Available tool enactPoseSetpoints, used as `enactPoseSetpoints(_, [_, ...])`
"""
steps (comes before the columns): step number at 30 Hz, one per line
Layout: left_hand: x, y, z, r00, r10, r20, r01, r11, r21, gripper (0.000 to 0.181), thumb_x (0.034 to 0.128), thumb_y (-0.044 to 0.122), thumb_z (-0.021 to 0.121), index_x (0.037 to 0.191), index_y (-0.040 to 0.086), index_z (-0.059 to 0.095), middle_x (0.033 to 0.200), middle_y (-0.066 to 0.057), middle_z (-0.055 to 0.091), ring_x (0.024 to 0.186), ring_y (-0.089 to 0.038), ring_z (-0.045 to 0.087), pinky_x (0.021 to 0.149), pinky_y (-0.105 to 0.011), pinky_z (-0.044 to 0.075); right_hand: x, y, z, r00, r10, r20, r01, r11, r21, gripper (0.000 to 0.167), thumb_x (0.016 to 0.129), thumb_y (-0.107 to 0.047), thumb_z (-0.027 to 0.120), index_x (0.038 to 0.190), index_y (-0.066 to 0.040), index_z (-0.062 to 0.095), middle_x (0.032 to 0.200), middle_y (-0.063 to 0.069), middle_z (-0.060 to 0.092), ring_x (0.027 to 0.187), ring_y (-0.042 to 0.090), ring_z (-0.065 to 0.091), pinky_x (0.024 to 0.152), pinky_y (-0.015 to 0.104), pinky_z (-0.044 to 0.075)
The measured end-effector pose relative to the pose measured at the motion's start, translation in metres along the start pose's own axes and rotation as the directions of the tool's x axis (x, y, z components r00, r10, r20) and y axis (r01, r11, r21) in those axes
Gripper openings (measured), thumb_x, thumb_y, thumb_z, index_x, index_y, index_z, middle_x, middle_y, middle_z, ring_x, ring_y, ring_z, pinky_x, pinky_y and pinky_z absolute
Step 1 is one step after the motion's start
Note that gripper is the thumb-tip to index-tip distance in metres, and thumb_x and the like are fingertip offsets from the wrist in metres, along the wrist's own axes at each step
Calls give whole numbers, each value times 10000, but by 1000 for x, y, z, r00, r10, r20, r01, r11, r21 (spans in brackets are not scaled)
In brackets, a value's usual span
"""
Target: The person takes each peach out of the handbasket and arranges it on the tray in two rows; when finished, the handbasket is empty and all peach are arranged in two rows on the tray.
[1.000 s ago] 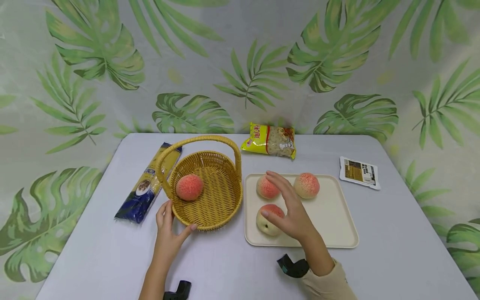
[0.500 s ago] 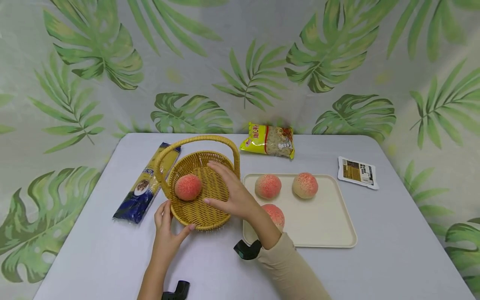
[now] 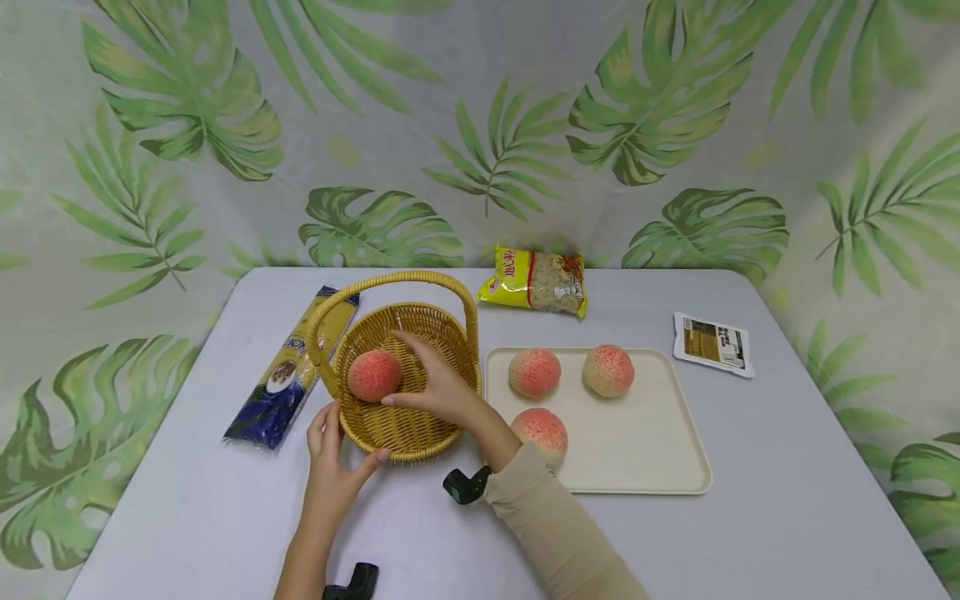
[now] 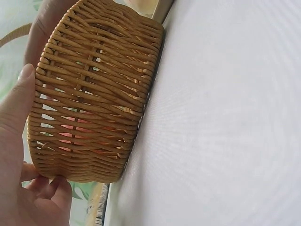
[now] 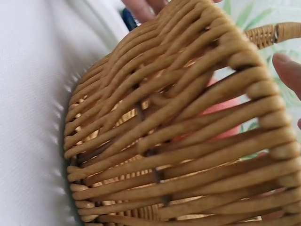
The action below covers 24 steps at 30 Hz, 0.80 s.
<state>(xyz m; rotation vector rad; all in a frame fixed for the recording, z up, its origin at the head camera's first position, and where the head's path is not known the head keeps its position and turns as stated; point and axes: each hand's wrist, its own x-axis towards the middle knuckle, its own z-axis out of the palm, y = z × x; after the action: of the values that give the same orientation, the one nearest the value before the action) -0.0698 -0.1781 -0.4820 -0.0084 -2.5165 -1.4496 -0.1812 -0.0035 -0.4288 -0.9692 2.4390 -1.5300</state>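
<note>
A golden wicker basket (image 3: 420, 429) with an arched handle stands on the table, one pink peach (image 3: 373, 375) inside at its left. My left hand (image 3: 333, 475) holds the basket's near-left rim, thumb at the front and fingers at the left side; in the left wrist view several fingers (image 4: 59, 195) curl against the wicker (image 4: 94, 94). Inside the basket, my right hand (image 3: 442, 387) is just right of the peach, thumb and fingers spread around its right side; contact cannot be told. The right wrist view shows mostly basket weave (image 5: 178, 127), with the thumb (image 5: 289, 73) above the rim.
A cream tray (image 3: 637, 450) right of the basket carries three peaches (image 3: 535, 372), the nearest partly behind the right forearm. A blue-gold packet (image 3: 288, 375) lies left, a yellow bag (image 3: 534, 281) behind, and a white pouch (image 3: 712, 343) far right.
My right hand has moved left from over the tray into the basket, up to the peach there. The left hand stays on the rim, and the basket has not moved.
</note>
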Motion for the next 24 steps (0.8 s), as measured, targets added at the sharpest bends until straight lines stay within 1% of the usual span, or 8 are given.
enactPoseSetpoints(3, [0, 0, 0, 1000, 4, -4, -4, 1000, 1, 955, 729, 203, 753, 1428, 8, 132, 1401, -147, 112, 1267, -331, 257, 1025, -185, 245, 1, 3, 2, 1000, 14, 19, -14, 1000, 17, 852, 733, -290, 753, 1417, -180, 258, 1426, -8, 266, 1290, 167, 248, 1035, 398, 301])
enactPoseSetpoints(7, [0, 1, 0, 1000, 0, -9, 0, 1000, 0, 962, 720, 200, 761, 1425, 2, 138, 1398, -151, 112, 1267, -328, 257, 985, -49, 199, 3, 6, 4, 998, 44, 42, -45, 999, 12, 854, 734, -299, 751, 1419, -198, 251, 1429, -33, 259, 1301, 151, 220, 1050, 425, 265])
enactPoseSetpoints(11, [0, 1, 1, 1000, 2, -11, -2, 1000, -2, 965, 719, 195, 763, 1424, -5, 135, 1398, -154, 110, 1266, -331, 255, 969, -23, 189, 6, 9, 7, 997, 59, 56, -60, 998, 7, 849, 733, -297, 752, 1416, -205, 256, 1427, -28, 265, 1300, 153, 224, 1050, 426, 266])
enactPoseSetpoints(16, [0, 2, 0, 1000, 7, -8, -7, 1000, -9, 961, 720, 164, 761, 1422, -14, 129, 1399, -162, 106, 1263, -341, 260, 976, -34, 195, 11, 11, 9, 995, 61, 77, -61, 998, 6, 850, 733, -298, 752, 1415, -185, 257, 1423, -21, 275, 1294, 143, 233, 1050, 397, 272])
enactPoseSetpoints(17, [0, 5, -1, 1000, -1, -6, 1, 1000, -11, 956, 719, 144, 760, 1417, -28, 130, 1398, -173, 104, 1263, -348, 258, 989, -56, 202, 12, 12, 10, 995, 58, 82, -58, 998, 5, 847, 736, -294, 750, 1415, -178, 258, 1423, -18, 275, 1294, 143, 234, 1052, 391, 269])
enactPoseSetpoints(19, [0, 5, -1, 1000, 1, -4, -1, 1000, -11, 953, 721, 139, 757, 1416, -30, 129, 1399, -175, 101, 1264, -349, 260, 1013, -125, 231, 13, 12, 11, 994, 59, 88, -60, 998, 4, 845, 734, -281, 753, 1413, -162, 263, 1422, -12, 278, 1293, 144, 237, 1054, 382, 268])
enactPoseSetpoints(23, [0, 4, -1, 1000, -6, -7, 6, 1000, -1, 953, 725, 167, 757, 1420, -19, 131, 1401, -163, 104, 1268, -333, 258, 1026, -278, 253, 15, 13, 13, 991, 80, 104, -79, 997, -8, 844, 734, -287, 752, 1411, -174, 262, 1423, -9, 275, 1289, 149, 245, 1050, 374, 274])
enactPoseSetpoints(24, [0, 1, 0, 1000, 0, -9, 0, 1000, 2, 958, 726, 191, 757, 1425, -3, 131, 1402, -149, 107, 1268, -323, 261, 1026, -294, 258, 16, 13, 13, 991, 85, 108, -84, 996, -11, 846, 733, -291, 752, 1412, -172, 262, 1424, -8, 275, 1288, 149, 247, 1049, 374, 277])
